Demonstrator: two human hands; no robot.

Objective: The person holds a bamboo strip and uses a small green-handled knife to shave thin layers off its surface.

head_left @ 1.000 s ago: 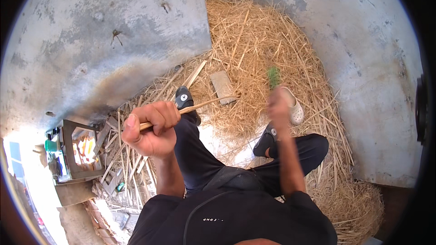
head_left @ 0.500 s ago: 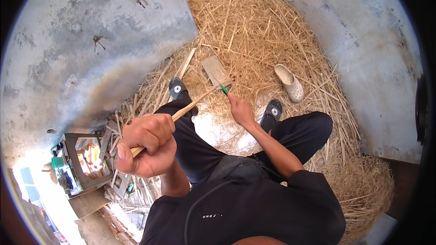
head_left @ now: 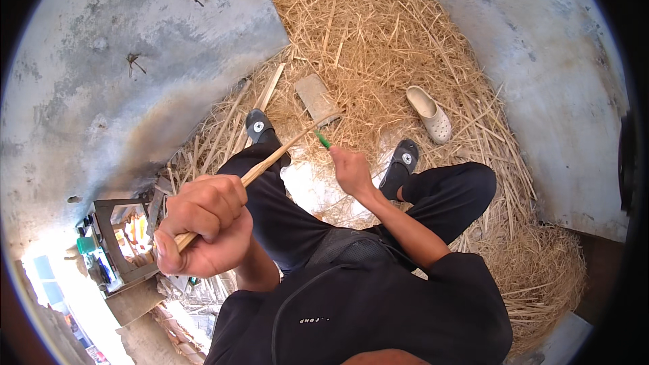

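Observation:
My left hand is closed around the thick end of a pale wooden stick. The stick slants up and to the right, thinning toward a tip that appears over the lower edge of a grey rectangular block. In my right hand, fingers wrapped, is a slim green tool, with its green part poking out toward the stick. Its point lies close to the stick's thin part; whether they touch, I cannot tell. Most of the tool is hidden in my fist.
Pale shavings and thin strips cover the floor in a heap ahead. A beige clog lies by my right foot. Longer slats lie near my left foot. Grey walls rise on both sides, with a wooden frame at lower left.
My left hand and the stick have shifted slightly left and down. My right hand with the green tool has drawn back a little toward me and left along the stick.

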